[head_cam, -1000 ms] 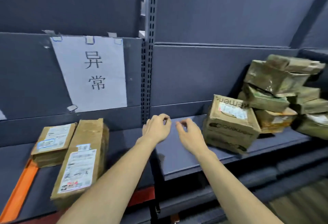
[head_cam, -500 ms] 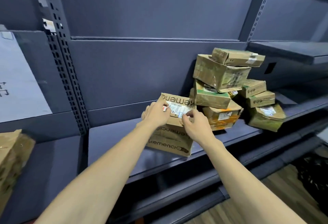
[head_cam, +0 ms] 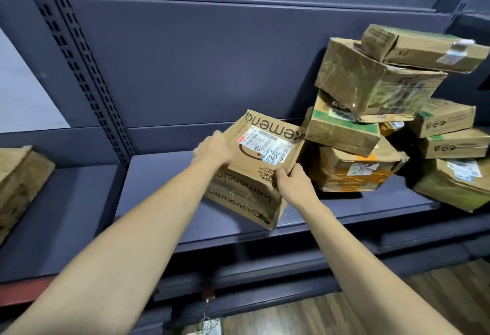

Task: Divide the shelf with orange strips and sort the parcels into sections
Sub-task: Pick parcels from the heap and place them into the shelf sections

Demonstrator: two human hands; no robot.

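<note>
Both hands are on one box [head_cam: 261, 167] in the middle of the frame. The left hand [head_cam: 212, 147] is on the box's left side, up by the top edge. It is a bit blurry, so how its fingers lie is hard to tell, but they seem to curl round the edge. The right hand [head_cam: 290, 183] holds the near right corner, with the thumb on top and the other fingers hidden behind the side.

The box is tipped. Its top, with the white label [head_cam: 262, 142], leans toward the camera, and its low near corner sits at the front of the shelf [head_cam: 159, 175]. It is not flat.

Just to the right of the box is the pile [head_cam: 371, 111] of other boxes, stacked crooked. The box's right side is very close to the pile, maybe touching. I cannot tell.

The bare part of the shelf is to the left of the box, toward the post [head_cam: 87, 74]. So I think the box should go left, away from the pile. The left hand is on that side and can lead. The right hand is next to the pile and could bump it. No orange strip shows here. Another box [head_cam: 18, 175] peeks in at the far left.
</note>
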